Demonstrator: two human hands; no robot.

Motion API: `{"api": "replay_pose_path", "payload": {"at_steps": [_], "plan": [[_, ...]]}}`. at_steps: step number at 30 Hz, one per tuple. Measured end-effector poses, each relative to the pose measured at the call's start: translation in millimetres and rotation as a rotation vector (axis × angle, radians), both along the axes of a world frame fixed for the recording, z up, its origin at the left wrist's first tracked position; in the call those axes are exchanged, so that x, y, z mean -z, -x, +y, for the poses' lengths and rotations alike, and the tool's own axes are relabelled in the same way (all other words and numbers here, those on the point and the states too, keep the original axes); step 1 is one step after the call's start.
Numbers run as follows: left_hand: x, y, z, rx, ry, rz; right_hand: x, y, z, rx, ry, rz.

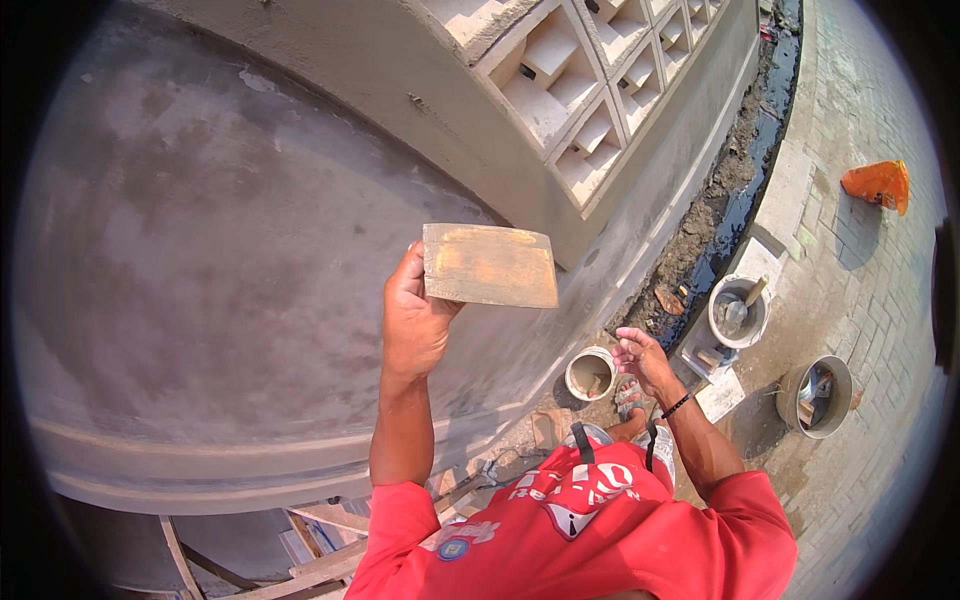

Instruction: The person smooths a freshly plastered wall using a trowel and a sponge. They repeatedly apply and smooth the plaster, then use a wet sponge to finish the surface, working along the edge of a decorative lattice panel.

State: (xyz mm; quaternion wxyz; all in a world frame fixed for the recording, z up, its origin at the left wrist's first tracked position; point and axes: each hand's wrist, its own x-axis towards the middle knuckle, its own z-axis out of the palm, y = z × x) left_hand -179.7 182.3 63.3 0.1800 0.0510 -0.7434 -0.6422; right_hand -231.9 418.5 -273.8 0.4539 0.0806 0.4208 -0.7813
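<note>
My left hand (415, 315) grips a flat, rectangular tan board (490, 265), stained yellowish, raised in front of the grey plastered wall (180, 250). My right hand (645, 360) is lower and to the right, empty, its fingers loosely bent and apart. Just left of it, by my sandaled foot, stands a white bucket (590, 367) with grey material inside.
A drainage channel (730, 215) with dark water runs beside the wall and its patterned block screen (590, 100). On the paving (850, 300) are a bucket with a handled tool (725, 315), a metal tub (795, 395) and an orange object (875, 183). Wooden planks (320, 575) lie lower left.
</note>
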Motion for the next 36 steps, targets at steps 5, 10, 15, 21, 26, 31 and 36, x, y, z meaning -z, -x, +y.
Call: {"api": "replay_pose_path", "payload": {"at_steps": [5,10,15,21,26,31,36], "plan": [[125.8,-26.8,23.4,0.277,-0.256,-0.311,-27.4,-21.3,-18.7,-0.183,0.531,-0.105],[160.1,-43.3,33.9,0.365,-0.343,-0.381,-62.5,-21.8,-19.7,-0.267,0.707,-0.401],[149.6,-52.7,27.5,0.31,-0.362,-0.281,-104.5,-22.2,-26.8,-0.236,0.662,-0.241],[118.9,-75.7,-6.3,-0.284,-0.217,-0.06,-191.3,43.3,-72.2,0.042,0.378,0.481],[42.9,-114.6,-30.5,-0.603,0.141,0.209,-313.3,124.4,-125.8,0.556,0.123,1.477],[10.7,-156.9,-43.8,-0.826,0.395,0.382,-352.6,159.2,-171.9,0.809,-0.166,1.913],[12.8,-168.4,-44.0,-0.957,0.491,0.329,-190.5,137.0,-182.1,0.825,-0.218,1.743]]}}
